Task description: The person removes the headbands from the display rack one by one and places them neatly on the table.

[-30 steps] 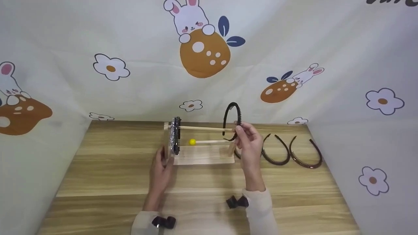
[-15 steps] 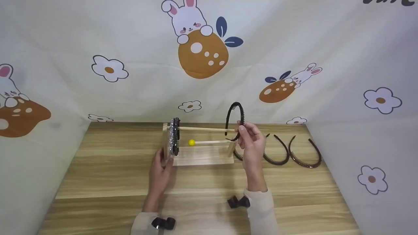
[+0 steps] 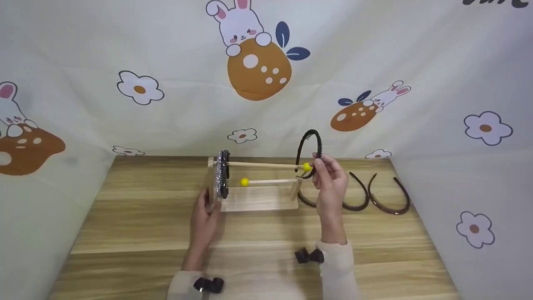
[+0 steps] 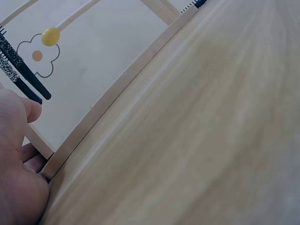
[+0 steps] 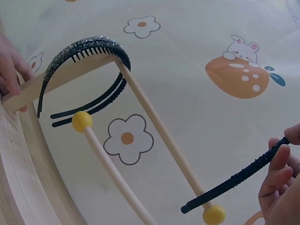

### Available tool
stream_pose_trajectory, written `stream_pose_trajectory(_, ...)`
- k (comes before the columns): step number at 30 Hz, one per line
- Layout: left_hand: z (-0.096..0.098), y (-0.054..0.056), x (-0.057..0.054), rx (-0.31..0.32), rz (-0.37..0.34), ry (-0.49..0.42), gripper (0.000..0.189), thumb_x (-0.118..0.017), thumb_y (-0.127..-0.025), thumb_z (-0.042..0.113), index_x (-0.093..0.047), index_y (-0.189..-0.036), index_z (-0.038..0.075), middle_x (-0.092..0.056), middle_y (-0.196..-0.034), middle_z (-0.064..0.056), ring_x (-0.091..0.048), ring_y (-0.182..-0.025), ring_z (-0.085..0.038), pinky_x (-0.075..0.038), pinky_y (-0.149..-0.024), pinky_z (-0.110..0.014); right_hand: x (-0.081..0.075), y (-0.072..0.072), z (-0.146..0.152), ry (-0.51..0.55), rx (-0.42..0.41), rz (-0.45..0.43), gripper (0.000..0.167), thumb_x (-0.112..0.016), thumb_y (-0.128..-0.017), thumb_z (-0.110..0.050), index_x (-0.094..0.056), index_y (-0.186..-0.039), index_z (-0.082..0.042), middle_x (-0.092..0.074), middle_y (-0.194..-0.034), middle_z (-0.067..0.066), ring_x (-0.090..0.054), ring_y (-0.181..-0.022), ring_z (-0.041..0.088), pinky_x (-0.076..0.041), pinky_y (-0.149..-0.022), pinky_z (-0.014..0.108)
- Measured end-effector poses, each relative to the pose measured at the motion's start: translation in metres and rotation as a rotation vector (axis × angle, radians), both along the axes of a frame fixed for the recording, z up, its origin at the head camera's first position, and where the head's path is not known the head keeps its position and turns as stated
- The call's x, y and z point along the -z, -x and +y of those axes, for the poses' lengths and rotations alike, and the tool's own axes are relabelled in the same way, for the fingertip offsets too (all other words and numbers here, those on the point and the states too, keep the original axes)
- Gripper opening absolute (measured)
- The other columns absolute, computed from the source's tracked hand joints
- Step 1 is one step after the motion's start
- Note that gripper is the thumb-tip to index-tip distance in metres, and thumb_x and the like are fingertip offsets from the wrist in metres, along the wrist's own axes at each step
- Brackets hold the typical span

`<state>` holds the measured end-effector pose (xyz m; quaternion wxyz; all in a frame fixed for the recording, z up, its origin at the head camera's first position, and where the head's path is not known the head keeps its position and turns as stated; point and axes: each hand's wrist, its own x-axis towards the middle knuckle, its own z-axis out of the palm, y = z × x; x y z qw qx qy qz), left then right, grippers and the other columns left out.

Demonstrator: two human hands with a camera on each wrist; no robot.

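Observation:
My right hand [image 3: 331,183] pinches a dark toothed headband [image 3: 300,146], held upright at the right end of the wooden stand's [image 3: 258,202] upper rod. In the head view the rod's yellow ball [image 3: 307,167] shows within the headband's arch. From the right wrist, the headband's free end [image 5: 201,201] crosses the rod just short of that ball. Two glittery headbands [image 3: 222,175], one silver and one black, hang close together at the rod's left end. My left hand [image 3: 204,221] grips the stand's left upright low down, its fingers partly hidden behind the wood.
Right of the stand, several dark headbands lie on the wood-grain table [image 3: 250,258]: a brown one [image 3: 393,212], a black one [image 3: 362,204] and one partly hidden [image 3: 307,201]. A lower rod with a yellow ball [image 3: 245,182] points left. A printed cloth [image 3: 179,121] stands behind.
My right hand has shifted right with the headband, and the upper rod's yellow ball has come into sight. My left hand and the stand have stayed put.

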<state>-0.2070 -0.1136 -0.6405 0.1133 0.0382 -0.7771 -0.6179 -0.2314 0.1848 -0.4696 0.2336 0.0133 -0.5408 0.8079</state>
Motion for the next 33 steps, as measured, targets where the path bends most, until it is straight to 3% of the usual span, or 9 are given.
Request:
stream_pose_trajectory(6, -0.001, 0.001, 0.002, 0.007, 0.017, 0.000, 0.062, -0.063, -0.114, 0.018, -0.038, -0.168, 0.000, -0.049, -0.163, -0.030, -0.058, -0.140, -0.050, -0.055, -0.114, -0.066, 0.000, 0.000, 0.005, 0.010, 0.007, 0.000, 0.018, -0.064, -0.105, 0.005, -0.079, -0.103, -0.004, -0.077, -0.083, 0.004, -0.049, -0.057, 0.006, -0.033, -0.048, 0.014)
stream_pose_trajectory(15, -0.001, 0.001, 0.002, 0.007, 0.005, 0.004, 0.063, -0.063, -0.115, 0.019, -0.036, -0.168, 0.000, -0.046, -0.166, -0.031, -0.056, -0.143, -0.051, -0.054, -0.115, -0.066, 0.000, 0.001, 0.013, 0.031, 0.035, -0.017, 0.001, -0.075, -0.103, -0.002, -0.076, -0.102, -0.001, -0.080, -0.091, 0.004, -0.049, -0.057, 0.006, -0.034, -0.048, 0.013)
stream_pose_trajectory(27, 0.000, 0.000, 0.001, 0.015, 0.007, -0.006, 0.063, -0.062, -0.115, 0.017, -0.035, -0.169, 0.000, -0.045, -0.167, -0.031, -0.053, -0.146, -0.053, -0.052, -0.117, -0.066, 0.005, -0.002, 0.033, -0.016, 0.071, -0.063, 0.004, -0.071, -0.104, 0.002, -0.075, -0.104, 0.002, -0.078, -0.087, 0.005, -0.051, -0.059, 0.006, -0.035, -0.048, 0.013)
stream_pose_trajectory(33, 0.001, 0.001, 0.000, -0.003, -0.007, 0.001, 0.063, -0.062, -0.114, 0.014, -0.035, -0.169, -0.001, -0.046, -0.165, -0.033, -0.056, -0.142, -0.054, -0.053, -0.115, -0.067, 0.009, -0.005, 0.043, -0.042, 0.079, -0.096, 0.009, -0.070, -0.104, 0.003, -0.077, -0.104, -0.003, -0.078, -0.089, 0.004, -0.053, -0.064, 0.007, -0.043, -0.053, 0.014)
